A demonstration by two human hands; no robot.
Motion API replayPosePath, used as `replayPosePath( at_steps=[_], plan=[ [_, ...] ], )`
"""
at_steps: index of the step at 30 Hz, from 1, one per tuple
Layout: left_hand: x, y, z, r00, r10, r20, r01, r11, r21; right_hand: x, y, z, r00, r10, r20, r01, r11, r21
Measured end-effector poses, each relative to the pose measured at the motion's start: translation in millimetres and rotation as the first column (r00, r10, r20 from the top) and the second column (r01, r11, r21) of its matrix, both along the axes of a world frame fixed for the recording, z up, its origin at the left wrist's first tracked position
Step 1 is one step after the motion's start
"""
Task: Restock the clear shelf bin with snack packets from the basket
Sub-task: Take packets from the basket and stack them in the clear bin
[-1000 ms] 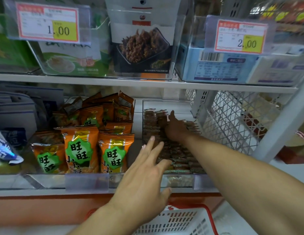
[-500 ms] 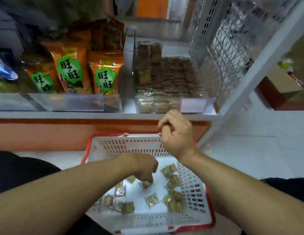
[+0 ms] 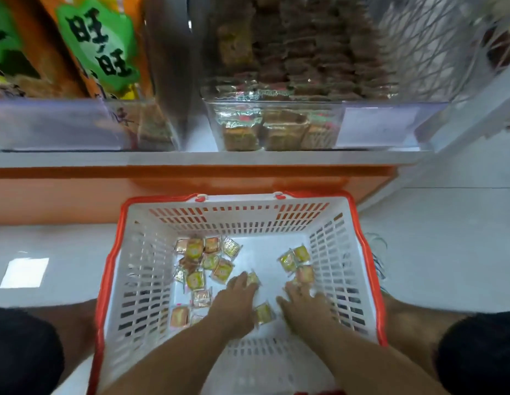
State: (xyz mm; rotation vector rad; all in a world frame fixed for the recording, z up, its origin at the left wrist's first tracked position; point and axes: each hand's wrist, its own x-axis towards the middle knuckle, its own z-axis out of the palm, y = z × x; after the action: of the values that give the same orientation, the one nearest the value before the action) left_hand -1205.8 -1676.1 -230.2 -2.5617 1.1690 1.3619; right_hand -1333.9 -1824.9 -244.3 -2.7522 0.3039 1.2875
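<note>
Snack packets point(image 3: 204, 262) in basket point(image 3: 265, 220), both hands reaching among them

- The basket point(image 3: 140, 280) around both hands is matt white plastic, its walls pierced with slots, its rim glossy orange-red plastic
- The snack packets point(image 3: 204, 263) ahead of the left hand's fingers point(image 3: 239, 282) are shiny clear film, crinkled, yellow and orange inside
- One packet point(image 3: 264, 313) between the two hands shows the same glossy wrap
- The clear shelf bin point(image 3: 276, 129), well beyond the fingertips, is smooth transparent plastic with a glossy front wall
- The big bags point(image 3: 105, 47) beyond and left of the fingers are glossy orange foil-like film
- The floor point(image 3: 447, 252) right of the right hand point(image 3: 303, 305) is smooth, pale, slightly reflective
- The shelf edge point(image 3: 191, 159) is smooth, matt and white
</note>
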Motion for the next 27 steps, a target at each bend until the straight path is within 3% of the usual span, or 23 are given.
replayPosePath(
  at_steps=[3,6,8,13,17,21,27],
  plan=[
    [-3,-8,-19,0.999,0.051,-0.01,-0.052,0.998,-0.028,2,-1,-14,0.998,-0.027,0.053,0.029,0.999,-0.034],
    [-10,-12,-31,1.0,-0.001,0.011,0.001,1.0,0.031,2,-5,-19,0.984,-0.027,0.176,0.039,0.997,-0.068],
    [-14,-14,-36,0.996,-0.08,0.048,0.077,0.995,0.066,-1,-3,-23,0.993,0.019,0.117,-0.016,1.0,-0.026],
    [-19,-28,-40,0.955,-0.246,0.169,0.236,0.969,0.075,5,4,-19,0.995,-0.102,0.019,0.102,0.994,0.033],
    [-31,-33,-41,0.963,-0.224,0.15,0.205,0.97,0.127,11,-6,-12,0.999,0.01,-0.045,-0.008,0.999,0.036],
    [-31,-27,-42,0.974,-0.201,0.107,0.184,0.972,0.146,15,-18,-5,1.0,0.013,-0.009,-0.011,0.98,0.197],
    [-19,-15,-46,0.995,0.014,-0.1,-0.009,0.999,0.05,23,-8,-3,0.99,0.128,-0.056,-0.108,0.957,0.268]
  ],
)
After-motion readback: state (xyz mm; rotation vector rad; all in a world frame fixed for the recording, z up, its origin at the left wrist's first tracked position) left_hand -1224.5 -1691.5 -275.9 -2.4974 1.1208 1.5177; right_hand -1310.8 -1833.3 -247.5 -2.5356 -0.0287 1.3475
